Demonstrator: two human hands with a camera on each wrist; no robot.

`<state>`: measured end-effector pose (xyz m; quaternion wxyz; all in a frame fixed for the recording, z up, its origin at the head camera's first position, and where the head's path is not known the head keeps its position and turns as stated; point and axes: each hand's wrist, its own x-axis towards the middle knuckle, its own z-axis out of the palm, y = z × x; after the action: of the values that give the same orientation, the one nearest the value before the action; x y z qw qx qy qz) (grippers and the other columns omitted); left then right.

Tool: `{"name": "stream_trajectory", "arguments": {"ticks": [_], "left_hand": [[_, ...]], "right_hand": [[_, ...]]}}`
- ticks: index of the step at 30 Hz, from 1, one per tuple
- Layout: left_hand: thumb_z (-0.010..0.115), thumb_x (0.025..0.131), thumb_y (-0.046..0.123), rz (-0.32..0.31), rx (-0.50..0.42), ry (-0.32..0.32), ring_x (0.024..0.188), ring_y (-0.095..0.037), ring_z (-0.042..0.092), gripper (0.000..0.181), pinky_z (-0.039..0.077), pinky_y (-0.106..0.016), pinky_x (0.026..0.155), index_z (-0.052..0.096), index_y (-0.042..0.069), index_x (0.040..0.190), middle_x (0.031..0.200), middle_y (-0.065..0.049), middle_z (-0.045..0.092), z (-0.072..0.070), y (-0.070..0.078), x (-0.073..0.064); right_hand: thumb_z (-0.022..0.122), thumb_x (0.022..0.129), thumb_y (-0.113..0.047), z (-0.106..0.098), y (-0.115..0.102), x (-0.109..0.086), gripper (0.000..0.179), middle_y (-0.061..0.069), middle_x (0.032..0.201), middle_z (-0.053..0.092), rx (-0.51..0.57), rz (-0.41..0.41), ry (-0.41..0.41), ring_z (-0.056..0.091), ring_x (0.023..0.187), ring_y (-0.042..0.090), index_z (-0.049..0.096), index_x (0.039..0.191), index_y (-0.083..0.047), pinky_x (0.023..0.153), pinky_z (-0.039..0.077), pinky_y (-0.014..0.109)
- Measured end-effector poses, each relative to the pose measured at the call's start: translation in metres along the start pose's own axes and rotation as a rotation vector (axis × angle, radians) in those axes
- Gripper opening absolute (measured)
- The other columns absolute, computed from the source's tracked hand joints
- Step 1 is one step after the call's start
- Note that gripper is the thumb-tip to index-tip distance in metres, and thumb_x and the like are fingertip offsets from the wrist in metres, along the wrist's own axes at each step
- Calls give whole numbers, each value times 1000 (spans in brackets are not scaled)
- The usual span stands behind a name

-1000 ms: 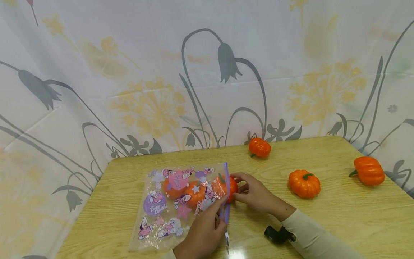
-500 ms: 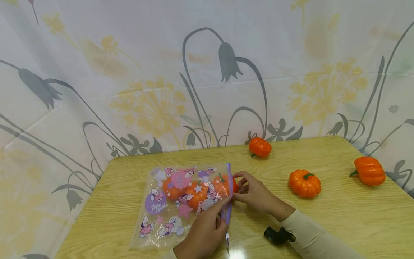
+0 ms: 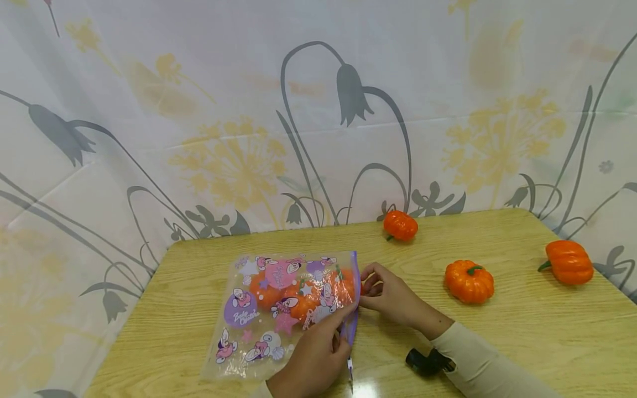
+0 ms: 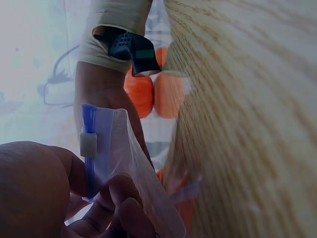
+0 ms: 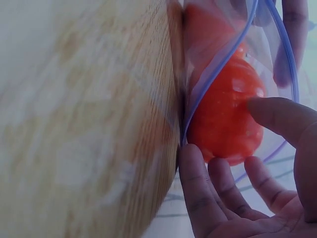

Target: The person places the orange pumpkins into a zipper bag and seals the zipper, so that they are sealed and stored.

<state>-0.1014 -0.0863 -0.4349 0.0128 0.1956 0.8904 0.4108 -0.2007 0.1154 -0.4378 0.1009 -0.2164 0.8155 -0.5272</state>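
Note:
A clear zip bag with pink and purple cartoon prints lies flat on the table. Orange pumpkins, three by the look of them, show through its film. My left hand pinches the purple-edged mouth, near the white slider. In the right wrist view the mouth gapes around the nearest pumpkin, which is mostly inside. My right hand holds that pumpkin from the mouth side, thumb on its face and fingertips curled at its lower edge.
To the right lie three more pumpkins: one at the back edge, one right of my right hand, one near the right edge. A black device sits at my right cuff. A flower-printed curtain hangs behind the wooden table.
The nearest pumpkin has gone deeper into the bag, with less of it showing past the purple edge. The bag's mouth has shifted slightly right over it.

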Motion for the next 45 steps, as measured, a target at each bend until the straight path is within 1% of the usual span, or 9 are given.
{"name": "stream_trajectory", "arguments": {"ticks": [4, 9, 15, 22, 26, 29, 34, 40, 45], "left_hand": [[53, 90, 4, 11, 1, 6, 57, 4, 36, 64, 37, -15, 54, 46, 24, 150, 78, 10, 44, 0, 0, 0], [53, 90, 3, 20, -9, 5, 57, 4, 36, 63, 38, -16, 53, 47, 22, 150, 82, 9, 48, 0, 1, 1], [52, 91, 4, 21, 8, 9, 60, 4, 37, 62, 40, -16, 57, 47, 22, 149, 110, 3, 62, 1, 0, 1], [52, 91, 4, 19, 2, 3, 62, 4, 38, 61, 41, -16, 58, 48, 21, 149, 125, -2, 62, 1, 0, 2], [51, 91, 3, 15, -13, -5, 64, 3, 41, 61, 43, -16, 60, 47, 20, 150, 134, -5, 61, 0, 1, 2], [51, 91, 3, 15, -18, -4, 72, 2, 47, 61, 46, -17, 66, 47, 20, 149, 139, -6, 59, -1, 2, 1], [51, 92, 3, 13, -7, 3, 79, 0, 51, 60, 46, -18, 71, 48, 21, 149, 141, -6, 59, -1, 1, 0], [51, 92, 3, 16, 1, 5, 76, 1, 49, 60, 46, -18, 71, 48, 21, 149, 143, -6, 57, -1, 1, 1], [51, 92, 3, 15, -9, -3, 68, 2, 45, 60, 45, -17, 65, 47, 21, 150, 141, -5, 58, -1, 1, 1]], "right_hand": [[73, 90, -17, 0, -1, 0, 35, 15, 105, 62, -23, -4, -11, 65, 89, 19, 55, 116, -4, 78, 54, 25], [67, 95, -17, -1, -3, 0, 31, 18, 111, 63, 7, 6, -30, 65, 93, 21, 56, 121, -3, 79, 57, 30], [61, 98, -15, -2, -3, -2, 27, 19, 116, 63, 54, -2, -35, 67, 97, 23, 60, 122, -3, 78, 58, 32], [60, 98, -13, -4, -3, -2, 30, 21, 123, 64, 63, -25, -38, 69, 99, 25, 63, 124, 1, 78, 58, 30], [60, 97, -13, -3, -3, -2, 34, 22, 123, 64, 43, -36, -68, 68, 101, 26, 63, 128, 2, 79, 57, 30], [59, 98, -13, -3, -4, -2, 35, 21, 124, 64, 29, -36, -93, 67, 103, 26, 62, 130, 2, 81, 57, 30], [58, 99, -15, -4, -2, 0, 37, 22, 128, 63, 56, -23, -113, 67, 105, 26, 60, 133, 2, 82, 56, 32], [60, 100, -20, -4, 2, 1, 39, 21, 131, 62, 68, -20, -120, 68, 107, 26, 61, 132, 1, 84, 56, 33], [59, 100, -19, -4, 2, 2, 38, 22, 133, 61, 61, -18, -132, 67, 109, 28, 61, 133, 1, 85, 55, 32]]}}
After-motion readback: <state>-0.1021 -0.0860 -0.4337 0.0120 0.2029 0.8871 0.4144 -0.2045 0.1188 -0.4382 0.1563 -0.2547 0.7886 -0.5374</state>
